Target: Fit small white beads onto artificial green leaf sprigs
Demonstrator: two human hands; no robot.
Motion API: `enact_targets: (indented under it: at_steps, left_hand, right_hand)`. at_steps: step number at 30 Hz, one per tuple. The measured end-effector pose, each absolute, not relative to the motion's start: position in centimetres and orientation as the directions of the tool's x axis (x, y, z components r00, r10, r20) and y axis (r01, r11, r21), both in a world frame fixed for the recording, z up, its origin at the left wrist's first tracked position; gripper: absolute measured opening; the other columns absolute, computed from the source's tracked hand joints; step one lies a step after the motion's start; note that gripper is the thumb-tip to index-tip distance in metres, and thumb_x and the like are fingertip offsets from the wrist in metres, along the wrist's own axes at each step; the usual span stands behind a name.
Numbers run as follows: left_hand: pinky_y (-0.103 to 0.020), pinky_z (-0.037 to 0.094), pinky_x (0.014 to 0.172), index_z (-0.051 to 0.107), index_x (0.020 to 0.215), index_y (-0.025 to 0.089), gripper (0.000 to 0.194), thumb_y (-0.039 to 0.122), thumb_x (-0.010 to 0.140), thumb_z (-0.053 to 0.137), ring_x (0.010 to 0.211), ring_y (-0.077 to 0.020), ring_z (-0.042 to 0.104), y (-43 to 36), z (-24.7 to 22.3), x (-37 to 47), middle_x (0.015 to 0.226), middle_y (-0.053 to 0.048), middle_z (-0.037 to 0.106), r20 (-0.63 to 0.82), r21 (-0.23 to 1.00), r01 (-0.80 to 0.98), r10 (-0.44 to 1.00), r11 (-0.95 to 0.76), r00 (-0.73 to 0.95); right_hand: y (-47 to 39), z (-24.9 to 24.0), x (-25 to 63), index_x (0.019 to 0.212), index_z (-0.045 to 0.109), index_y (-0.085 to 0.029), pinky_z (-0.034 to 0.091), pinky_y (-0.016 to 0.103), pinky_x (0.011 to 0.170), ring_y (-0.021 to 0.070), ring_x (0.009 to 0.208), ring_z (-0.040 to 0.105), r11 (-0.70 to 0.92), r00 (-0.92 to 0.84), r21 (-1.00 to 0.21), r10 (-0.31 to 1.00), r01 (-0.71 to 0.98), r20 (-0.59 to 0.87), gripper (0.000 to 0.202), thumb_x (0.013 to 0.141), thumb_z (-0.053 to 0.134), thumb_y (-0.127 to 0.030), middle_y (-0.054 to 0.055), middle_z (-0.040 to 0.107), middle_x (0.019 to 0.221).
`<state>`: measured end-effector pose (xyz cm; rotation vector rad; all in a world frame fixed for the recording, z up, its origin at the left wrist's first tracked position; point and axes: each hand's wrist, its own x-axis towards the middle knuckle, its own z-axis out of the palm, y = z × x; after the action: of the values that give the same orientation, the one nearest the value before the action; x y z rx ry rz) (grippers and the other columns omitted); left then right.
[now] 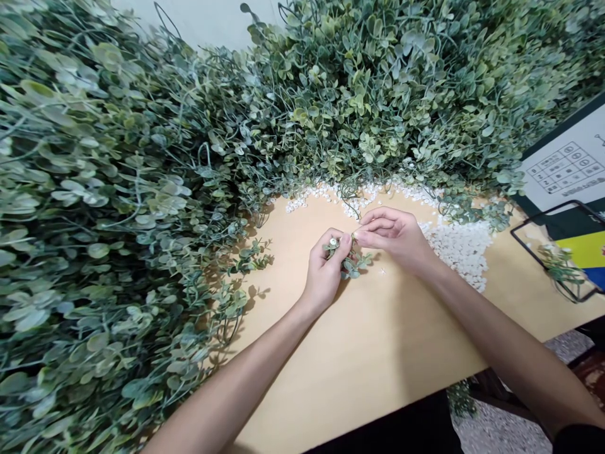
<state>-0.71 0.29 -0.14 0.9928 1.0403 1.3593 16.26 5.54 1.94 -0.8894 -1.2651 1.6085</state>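
My left hand (326, 265) is closed around a small sprig of artificial leaves (355, 263), whose green leaves hang out below the thumb. A small white piece (333, 243) shows at the top of that fist. Close beside it, my right hand (394, 236) pinches with thumb and fingertips at the upper end of the sprig; whether a small piece sits between those fingertips is hidden. Past my right wrist lies a heap of small white pieces (460, 252), and more of them are strewn along the foot of the foliage.
Tall piles of artificial greenery (113, 208) rise along the left and the back of the wooden table (331, 366). To the right stand a black wire frame (520, 236) with some stems in it and a printed white sheet (567, 164). The table's front edge is near my body.
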Motion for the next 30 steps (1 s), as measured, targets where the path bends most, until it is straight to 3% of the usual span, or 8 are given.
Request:
enact_targets:
  at_steps: [9,15,30]
  left_hand:
    - [-0.021,0.047,0.054,0.060,0.082,0.019,0.029,0.042,0.096,0.071,0.054,-0.0089,0.053,0.3,-0.1,-0.8,0.066,0.003,0.059,0.022,0.965,-0.261,0.999,-0.030,-0.033]
    - [-0.021,0.047,0.052,0.059,0.081,0.020,0.030,0.043,0.095,0.071,0.052,-0.0092,0.055,0.3,-0.2,-0.7,0.066,0.004,0.060,0.021,0.961,-0.276,0.999,-0.032,-0.042]
    - [-0.021,0.048,0.057,0.060,0.081,0.019,0.031,0.043,0.095,0.071,0.059,-0.0101,0.056,0.3,-0.3,-0.8,0.069,0.002,0.062,0.039,0.966,-0.254,0.997,-0.054,-0.063]
  right_hand:
    - [5.1,1.4,15.6,0.095,0.072,-0.022,0.067,0.035,0.087,0.0177,0.080,0.077,-0.082,-0.307,-0.961,0.952,-0.265,0.004,0.042,0.064,0.099,-0.033,-0.001,0.080,0.084]
    - [4.7,1.3,15.2,0.094,0.072,-0.023,0.068,0.033,0.087,0.0186,0.085,0.079,-0.073,-0.282,-0.956,0.959,-0.284,0.010,0.036,0.070,0.096,-0.035,0.000,0.082,0.089]
    - [3.7,1.2,14.5,0.095,0.071,-0.023,0.067,0.034,0.084,0.0195,0.079,0.078,0.070,-0.193,-0.974,0.975,-0.215,0.112,0.034,0.074,0.093,-0.038,0.001,0.081,0.085]
